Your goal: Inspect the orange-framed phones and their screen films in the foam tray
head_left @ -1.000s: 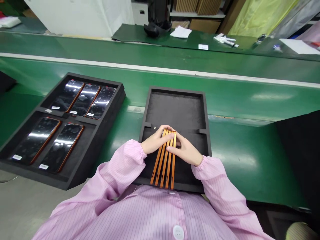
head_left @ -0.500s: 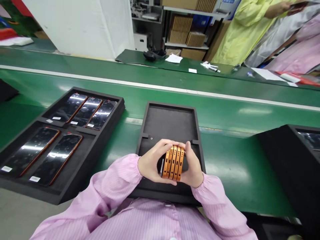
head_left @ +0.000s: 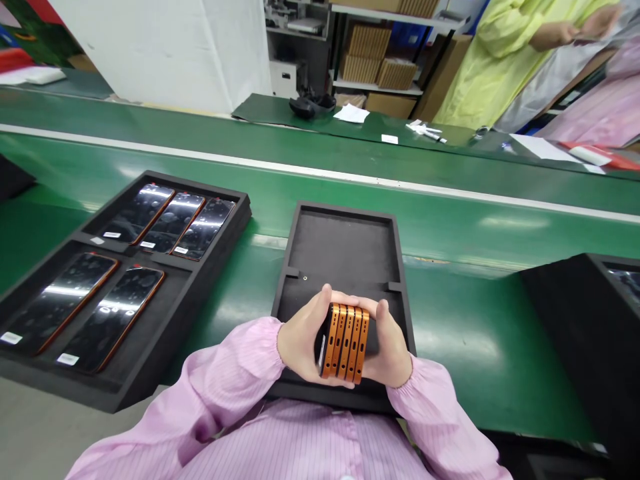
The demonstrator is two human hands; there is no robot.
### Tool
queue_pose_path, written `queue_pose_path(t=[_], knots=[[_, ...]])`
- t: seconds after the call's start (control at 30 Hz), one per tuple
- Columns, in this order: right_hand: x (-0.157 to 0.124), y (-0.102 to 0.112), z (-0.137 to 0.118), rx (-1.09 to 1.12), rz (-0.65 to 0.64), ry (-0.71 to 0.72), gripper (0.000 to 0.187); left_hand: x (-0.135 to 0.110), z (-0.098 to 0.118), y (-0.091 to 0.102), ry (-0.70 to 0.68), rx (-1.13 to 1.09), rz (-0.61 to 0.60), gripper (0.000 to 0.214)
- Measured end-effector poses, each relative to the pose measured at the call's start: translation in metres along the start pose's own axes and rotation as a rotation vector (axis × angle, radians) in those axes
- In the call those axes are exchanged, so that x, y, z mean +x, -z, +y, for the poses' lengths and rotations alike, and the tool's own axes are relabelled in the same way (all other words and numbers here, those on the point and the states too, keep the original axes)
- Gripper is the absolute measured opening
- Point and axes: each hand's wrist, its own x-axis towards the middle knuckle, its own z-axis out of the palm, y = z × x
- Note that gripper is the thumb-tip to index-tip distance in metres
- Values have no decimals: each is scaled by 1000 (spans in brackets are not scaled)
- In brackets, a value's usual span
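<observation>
Head view: starting at far left with a dark block [head_left: 14, 179], only partly showing. Passing next to the left tray [head_left: 185, 300], resting on the green bench [head_left: 465, 360] and holding five phones [head_left: 114, 320], screens up: three in the upper compartment, two in the lower. Showing white labels and glare on those screens. Rising behind, a white panel [head_left: 150, 53].

Reaching the middle: curling the left hand [head_left: 303, 340] round the left side of a stack [head_left: 346, 341] of five phones, thumb pointing up, a finger running under the near edge. Presenting orange ends, ports and holes toward the camera, edges packed side by side above the near half of the middle tray [head_left: 345, 243]. Showing a small ring [head_left: 305, 278] on that tray, near the left thumb. Lying farther back, white paper [head_left: 351, 113].

Curling the right hand [head_left: 393, 347] round the stack's right side, thumb likewise up, gripping it between both palms.

Ending with a co-worker's yellow sleeve [head_left: 510, 30] and, nearer, the right tray [head_left: 565, 313], partly cut off.
</observation>
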Motion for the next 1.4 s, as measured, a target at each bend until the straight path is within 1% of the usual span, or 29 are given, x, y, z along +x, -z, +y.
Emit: queue_pose_path(t=[0.07, 0.23, 0.33, 0.43, 0.57, 0.7, 0.9, 1.2, 1.33, 1.4], knots=[[0, 0, 0, 7, 0, 20, 116, -3, -1, -1, 16, -1, -6, 145], [-2, -1, 1, 34, 12, 37, 118, -6, 0, 0, -17, 5, 27, 138], [-7, -4, 4, 94, 26, -39, 118, -6, 2, 2, 39, 16, 19, 137], [-13, -9, 8, 154, 50, -129, 119, -3, 2, 4, 96, 31, 8, 130], [-16, -12, 13, 185, 83, -148, 122, 0, 0, 5, 125, 7, 20, 127], [-13, -13, 14, 197, 76, -173, 125, 2, 0, 5, 167, -8, 27, 122], [-14, -14, 15, 208, 73, -172, 129, 4, 2, 5, 151, -40, 42, 118], [-14, -13, 16, 190, 48, -207, 128, 4, 2, 5, 175, -31, 51, 117], [-11, -13, 17, 188, 66, -195, 127, 5, -1, 6, 167, -13, 46, 121], [-10, -12, 16, 204, 83, -177, 124, 5, -2, 6, 148, -11, 50, 122]])
